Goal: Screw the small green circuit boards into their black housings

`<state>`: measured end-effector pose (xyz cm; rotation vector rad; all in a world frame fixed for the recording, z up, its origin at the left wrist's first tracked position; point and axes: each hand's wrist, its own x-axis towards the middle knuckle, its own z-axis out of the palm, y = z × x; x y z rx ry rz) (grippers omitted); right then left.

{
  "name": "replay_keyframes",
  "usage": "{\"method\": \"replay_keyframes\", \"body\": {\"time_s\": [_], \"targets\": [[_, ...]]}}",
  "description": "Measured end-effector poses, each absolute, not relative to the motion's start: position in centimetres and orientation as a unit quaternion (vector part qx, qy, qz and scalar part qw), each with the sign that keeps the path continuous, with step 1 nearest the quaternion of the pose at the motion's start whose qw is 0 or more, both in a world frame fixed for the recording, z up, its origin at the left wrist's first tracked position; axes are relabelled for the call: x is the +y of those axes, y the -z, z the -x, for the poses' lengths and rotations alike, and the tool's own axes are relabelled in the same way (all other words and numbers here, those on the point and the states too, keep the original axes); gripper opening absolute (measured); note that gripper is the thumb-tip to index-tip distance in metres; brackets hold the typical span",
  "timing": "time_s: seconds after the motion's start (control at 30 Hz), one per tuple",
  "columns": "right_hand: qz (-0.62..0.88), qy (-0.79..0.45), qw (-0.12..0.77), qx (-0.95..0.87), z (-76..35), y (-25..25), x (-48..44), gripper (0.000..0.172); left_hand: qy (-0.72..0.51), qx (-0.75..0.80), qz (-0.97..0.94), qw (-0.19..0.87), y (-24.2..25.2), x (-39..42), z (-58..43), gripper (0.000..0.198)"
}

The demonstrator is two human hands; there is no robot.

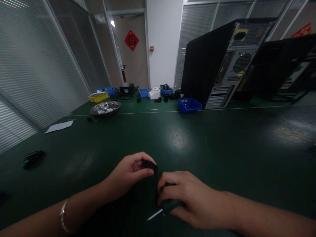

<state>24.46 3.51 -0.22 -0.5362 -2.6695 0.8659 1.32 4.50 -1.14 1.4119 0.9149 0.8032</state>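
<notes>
My left hand (134,169) is closed round a small black part (149,165), pinched between thumb and fingers just above the green table. What kind of part it is I cannot make out. To its right, my right hand (190,197) is closed on a screwdriver (170,206) with a dark handle tucked in the palm. The bare metal shaft points down and to the left. The fingertips of this hand bend down near the black part, and whether they also hold something is hidden.
A dark object (33,159) lies at the left near a white paper (59,126). Farther back stand a steel dish (105,108), a yellow tray (98,97), a blue bin (189,105), a white device (154,93) and a tall black computer case (209,62).
</notes>
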Motion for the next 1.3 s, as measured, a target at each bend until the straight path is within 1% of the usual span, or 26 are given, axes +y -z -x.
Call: {"method": "replay_keyframes", "body": {"time_s": [0.1,0.17,0.27,0.33,0.47,0.63,0.77,0.97,1.07,1.23,1.3], "targets": [[0.178,-0.316,0.171,-0.916,-24.4,0.4,3.7,0.016,-0.333,0.398,-0.576,0.632,1.0,4.5,-1.5,0.017],[0.195,-0.347,0.22,-0.891,-24.3,0.6,3.8,0.015,-0.333,0.396,-0.57,0.638,1.0,4.3,-1.7,0.017],[0.28,-0.386,0.312,-0.822,-24.2,0.8,3.9,0.009,-0.326,0.396,-0.58,0.633,1.1,3.9,-2.1,0.019],[0.343,-0.42,0.342,-0.767,-24.0,1.0,3.9,0.008,-0.327,0.387,-0.594,0.624,1.3,3.5,-2.5,0.02],[0.395,-0.516,0.334,-0.683,-23.5,1.0,3.7,0.009,-0.326,0.39,-0.633,0.584,1.8,3.0,-3.1,0.018],[0.372,-0.458,0.366,-0.72,-23.3,0.5,3.6,0.008,-0.334,0.401,-0.642,0.561,2.1,3.0,-2.9,0.02],[0.368,-0.478,0.349,-0.717,-23.4,0.6,3.6,0.006,-0.328,0.393,-0.664,0.544,2.1,3.0,-2.8,0.019],[0.366,-0.479,0.337,-0.723,-23.4,0.7,3.5,0.003,-0.336,0.392,-0.636,0.574,1.5,2.9,-3.1,0.026],[0.375,-0.474,0.339,-0.721,-23.4,0.9,3.6,0.004,-0.333,0.393,-0.626,0.585,1.4,2.8,-3.1,0.024],[0.362,-0.494,0.329,-0.719,-23.4,1.3,3.8,0.007,-0.338,0.377,-0.583,0.636,1.4,2.6,-3.2,0.019],[0.361,-0.495,0.328,-0.719,-23.4,1.4,3.9,0.007,-0.34,0.37,-0.586,0.636,1.4,2.6,-3.3,0.019]]}}
